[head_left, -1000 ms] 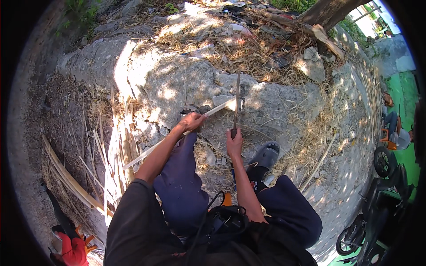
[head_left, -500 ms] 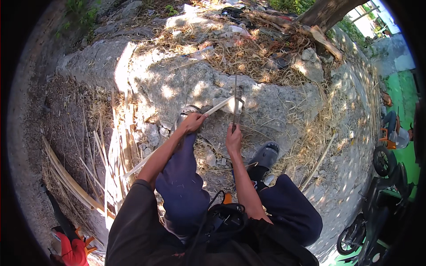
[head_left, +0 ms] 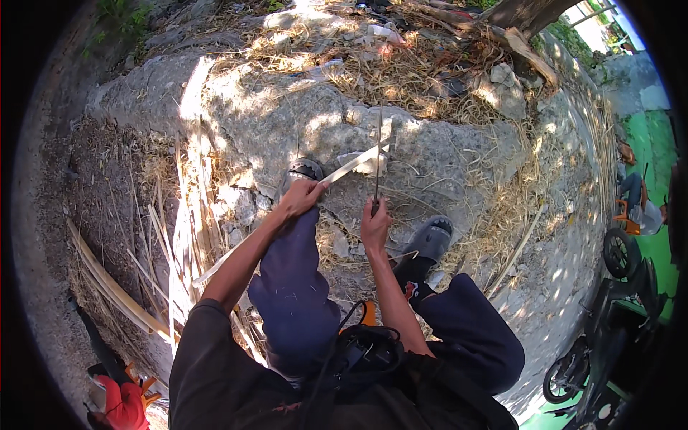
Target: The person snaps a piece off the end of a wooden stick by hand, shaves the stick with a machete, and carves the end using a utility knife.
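Observation:
My left hand [head_left: 301, 196] is closed around a long pale bamboo strip [head_left: 347, 167], beside my left knee. One end of the strip points away to the right; the rest runs back under my left forearm. My right hand [head_left: 374, 223] grips the dark handle of a knife [head_left: 378, 154], its long narrow blade pointing away from me. The blade crosses the strip near its far end; whether it presses into the strip I cannot tell. A pale flat stone [head_left: 356, 162] lies on the ground just beneath the strip.
Long bamboo strips [head_left: 192, 251] lie at my left, with curved ones [head_left: 115, 283] farther out. Dry shavings [head_left: 401, 79] cover ground ahead, below a tree trunk [head_left: 534, 14]. My shoes [head_left: 434, 238] rest on rough stone. Motorcycles [head_left: 609, 337] and a seated person [head_left: 645, 211] are far right; another person [head_left: 123, 401] is lower left.
My left hand has drawn back slightly toward me with the strip. The strip's far end sits a little higher in the picture, and the knife has tilted slightly.

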### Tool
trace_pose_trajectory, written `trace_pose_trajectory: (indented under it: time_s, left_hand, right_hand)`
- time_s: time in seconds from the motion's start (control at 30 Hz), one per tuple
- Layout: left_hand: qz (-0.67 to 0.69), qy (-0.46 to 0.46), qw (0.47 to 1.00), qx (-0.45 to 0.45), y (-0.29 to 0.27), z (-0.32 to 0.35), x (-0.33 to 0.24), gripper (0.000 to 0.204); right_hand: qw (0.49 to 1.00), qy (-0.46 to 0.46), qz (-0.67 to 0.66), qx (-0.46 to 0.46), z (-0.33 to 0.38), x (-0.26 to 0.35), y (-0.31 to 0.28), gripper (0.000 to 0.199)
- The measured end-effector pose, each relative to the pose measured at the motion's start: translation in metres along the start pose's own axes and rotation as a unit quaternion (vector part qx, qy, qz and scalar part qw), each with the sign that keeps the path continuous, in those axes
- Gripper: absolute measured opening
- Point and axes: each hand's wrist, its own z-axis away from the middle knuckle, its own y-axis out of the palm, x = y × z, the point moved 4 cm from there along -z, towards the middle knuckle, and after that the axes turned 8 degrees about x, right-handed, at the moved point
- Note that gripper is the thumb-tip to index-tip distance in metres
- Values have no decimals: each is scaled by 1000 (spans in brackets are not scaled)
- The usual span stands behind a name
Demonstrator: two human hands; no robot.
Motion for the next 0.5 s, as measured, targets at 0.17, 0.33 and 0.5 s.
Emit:
trace_pose_trajectory:
  time_s: [0.17, 0.33, 0.5]
  left_hand:
    - [31, -57, 998, 20, 18, -7, 10, 56]
    - [40, -3, 999, 13, 15, 10, 24, 52]
    - [39, -35, 997, 50, 15, 5, 26, 53]
  right_hand:
    - [999, 18, 48, 18, -3, -35, 9, 31]
    - [1000, 3, 5, 20, 10, -17, 7, 31]
    - [999, 9, 47, 24, 20, -43, 11, 29]
